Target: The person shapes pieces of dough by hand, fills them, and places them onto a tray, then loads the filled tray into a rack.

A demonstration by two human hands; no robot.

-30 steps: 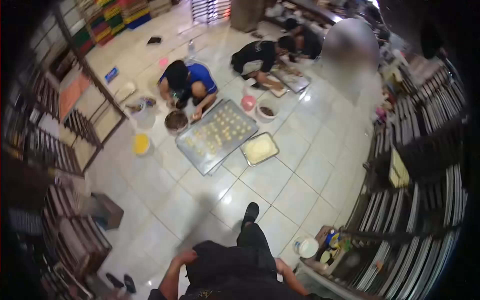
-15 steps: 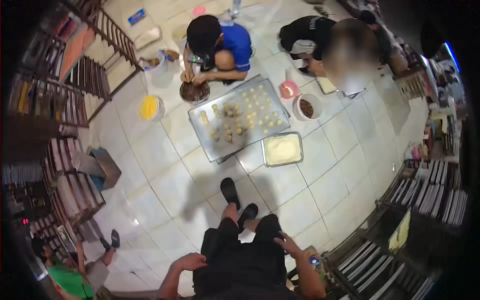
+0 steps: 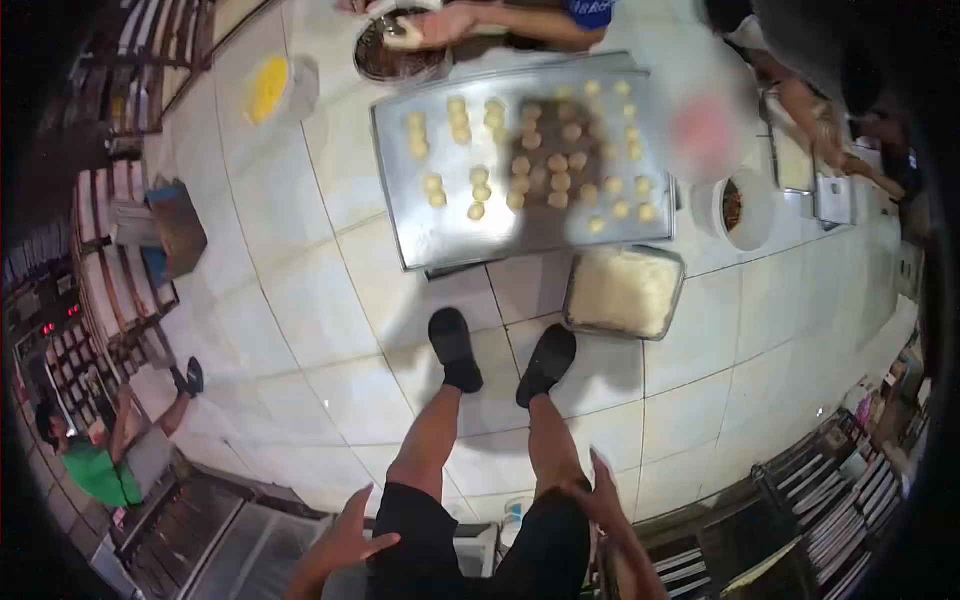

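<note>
Beside my left thigh is my left hand [image 3: 356, 535], its thumb and fingers apart and nothing in it. My right hand [image 3: 598, 495] is by my right knee, fingers spread, also holding nothing. In front of my feet, a large metal baking tray [image 3: 400, 235] lies on the floor with several small dough balls [image 3: 480, 190] in groups. My shadow falls across its middle. Close to my right shoe [image 3: 548, 360] rests a smaller rectangular pan [image 3: 625, 292] filled with something pale and floury.
A co-worker's hand [image 3: 445, 25] is over a bowl of dark filling [image 3: 385, 60]. Left of the tray stands a tub of yellow stuff [image 3: 268, 90]; right, a white bucket [image 3: 745, 215] with brown contents. Racks [image 3: 810, 490] line the right. A person in green [image 3: 100, 470] sits far left.
My view has come closer to the tray and tilted down. My feet have moved apart, and both hands now have their fingers more spread near my knees.
</note>
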